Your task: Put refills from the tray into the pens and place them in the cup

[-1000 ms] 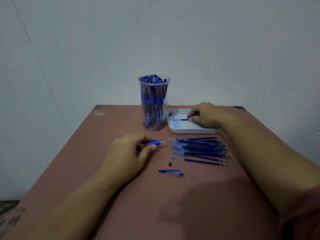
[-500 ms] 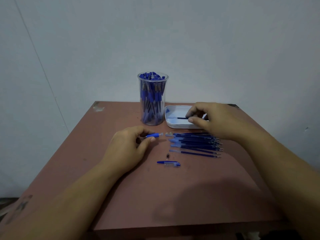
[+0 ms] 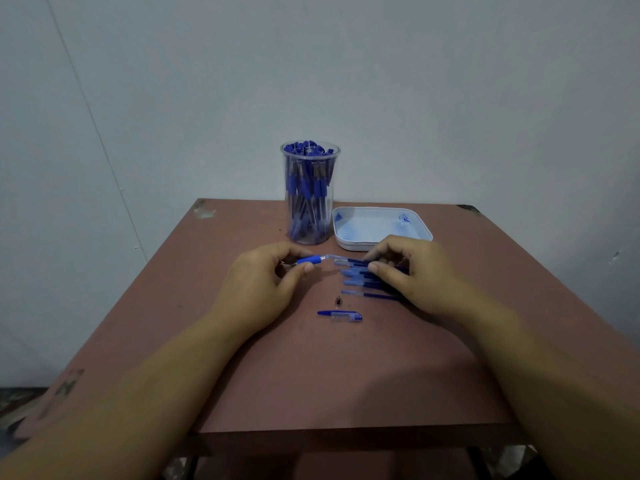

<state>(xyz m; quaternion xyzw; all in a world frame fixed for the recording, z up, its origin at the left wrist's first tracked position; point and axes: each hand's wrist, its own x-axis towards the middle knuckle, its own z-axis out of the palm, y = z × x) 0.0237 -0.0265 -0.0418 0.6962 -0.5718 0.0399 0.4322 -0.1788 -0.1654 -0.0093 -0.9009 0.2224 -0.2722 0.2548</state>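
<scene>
**Refill Meets Pen at a Crowded Tabletop**

Two bare forearms reach in over the near edge of a reddish-brown table [image 3: 346, 382], where a broad stretch of bare top lies between them. Past that, a loose blue pen cap [image 3: 339, 315] lies flat, with a small dark metal tip [image 3: 338, 300] just beyond it, both apart from either hand.

The left hand [image 3: 263, 289] curls thumb and fingers round a pen barrel [image 3: 311, 260], blue grip showing, its clear end pointing right. The right hand [image 3: 412, 271] rests over a row of pens [image 3: 356, 282] lying side by side and hides their right ends. Its thumb and forefinger pinch a thin dark refill [image 3: 358, 261] aimed at the barrel, though its line is hard to part from the pens beneath. A small gap separates barrel and refill.

Just behind the right hand sits the white tray [image 3: 349, 244], ink-smeared blue inside, with no refills showing in it. Just left of it stands the clear cup [image 3: 333, 168], packed with upright blue pens [image 3: 306, 181].

Bare tabletop runs out to the left and right edges on either side of the hands, and the far edge lies close to a plain pale wall [image 3: 450, 98].
</scene>
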